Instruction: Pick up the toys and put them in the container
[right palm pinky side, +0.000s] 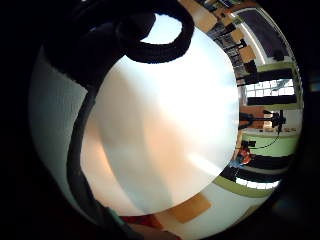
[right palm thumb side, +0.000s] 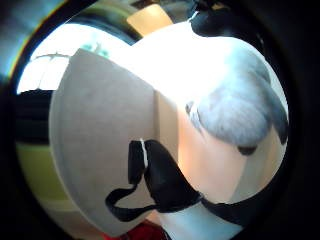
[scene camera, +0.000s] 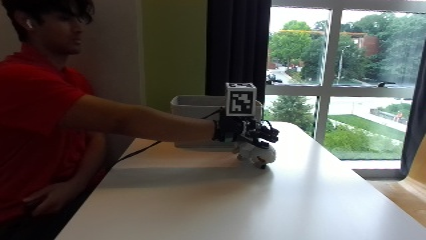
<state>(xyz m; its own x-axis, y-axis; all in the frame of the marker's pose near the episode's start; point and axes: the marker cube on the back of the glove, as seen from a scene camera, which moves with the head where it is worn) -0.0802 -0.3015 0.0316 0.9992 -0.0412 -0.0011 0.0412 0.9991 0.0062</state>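
One white bench (scene camera: 219, 195) beside a large window, with a seated person in a red shirt reaching the right arm out across it. One black-gloved right hand (scene camera: 243, 131) lowered onto one small white-and-grey toy (scene camera: 256, 154), apparently plush, sitting on the bench top. Grip curled over the top of the toy, fingers wrapped down around it, toy's underside at or just above the bench surface; contact with the bench too close to tell. One pale grey rectangular container (scene camera: 193, 107) standing on the bench directly behind the hand and toy, on the side toward the wall, just beside them. From the thumb-side palm camera, grey-and-white toy (right palm thumb side: 235, 112) filling much of the picture, close against the palm, with the pale container wall (right palm thumb side: 100, 145) next to it. Other, bare hand (scene camera: 46, 197) resting low by the person's lap, off the bench.
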